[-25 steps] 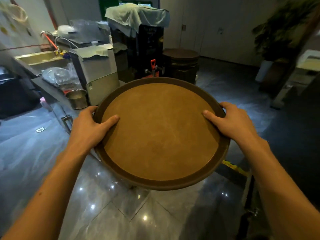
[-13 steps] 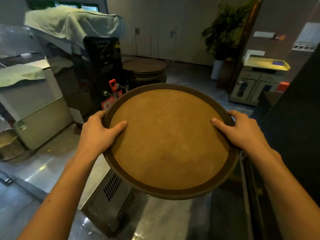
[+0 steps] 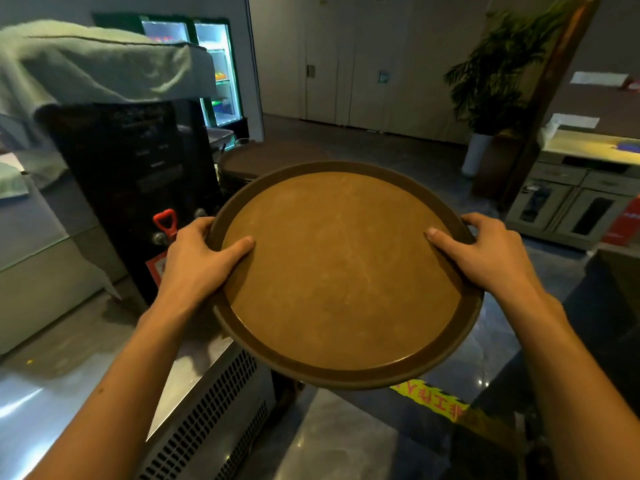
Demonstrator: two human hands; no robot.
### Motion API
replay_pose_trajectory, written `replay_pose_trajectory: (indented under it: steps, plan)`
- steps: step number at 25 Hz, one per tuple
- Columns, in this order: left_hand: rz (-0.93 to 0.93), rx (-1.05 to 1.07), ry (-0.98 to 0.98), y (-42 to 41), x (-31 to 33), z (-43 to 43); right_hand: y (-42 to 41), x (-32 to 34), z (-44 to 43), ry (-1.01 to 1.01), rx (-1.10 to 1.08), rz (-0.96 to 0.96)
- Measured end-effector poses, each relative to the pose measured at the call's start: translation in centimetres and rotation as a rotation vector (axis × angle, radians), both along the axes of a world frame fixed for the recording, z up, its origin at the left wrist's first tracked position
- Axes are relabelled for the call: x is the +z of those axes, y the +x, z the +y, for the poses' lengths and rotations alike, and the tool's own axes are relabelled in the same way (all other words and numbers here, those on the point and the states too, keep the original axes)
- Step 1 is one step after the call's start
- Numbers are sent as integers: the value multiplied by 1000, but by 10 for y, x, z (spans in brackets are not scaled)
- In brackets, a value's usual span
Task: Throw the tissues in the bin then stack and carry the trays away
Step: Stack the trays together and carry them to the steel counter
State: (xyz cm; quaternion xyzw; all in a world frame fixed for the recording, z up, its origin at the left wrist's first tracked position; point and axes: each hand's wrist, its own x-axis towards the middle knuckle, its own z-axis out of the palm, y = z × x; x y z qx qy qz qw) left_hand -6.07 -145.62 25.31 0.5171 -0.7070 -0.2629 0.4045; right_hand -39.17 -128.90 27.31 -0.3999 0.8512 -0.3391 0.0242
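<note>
A round brown tray (image 3: 343,271) with a darker rim is held level in front of me, nothing lying on it. My left hand (image 3: 197,261) grips its left rim, thumb on the tray's surface. On the opposite rim my right hand (image 3: 485,254) holds the same way. Whether more trays sit underneath is hidden. Beyond it, a stack of similar round brown trays (image 3: 273,159) rests just past the tray's far edge. No tissues or bin are in view.
A black machine (image 3: 138,174) with a red tap handle (image 3: 165,221) and a cloth (image 3: 97,64) over its top stands at left on a steel counter (image 3: 69,368). A lit drinks fridge (image 3: 211,74), a potted plant (image 3: 491,84) and a grey cabinet (image 3: 568,206) lie farther off. Yellow floor tape (image 3: 433,400) marks the aisle.
The view has swung right and moved forward along the counter. The black machine and the tray stack are nearer, the fridge has come into sight. Both hands keep the same grip.
</note>
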Motion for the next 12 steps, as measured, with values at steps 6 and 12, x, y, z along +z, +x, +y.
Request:
replay_pose_trajectory:
  steps: [6, 12]
  plan:
    - [25, 47, 46, -70, -17, -93, -81, -17, -114, 35, 83, -32]
    - [110, 158, 58, -125, -37, -195, -147, -23, -251, 54, 193, 22]
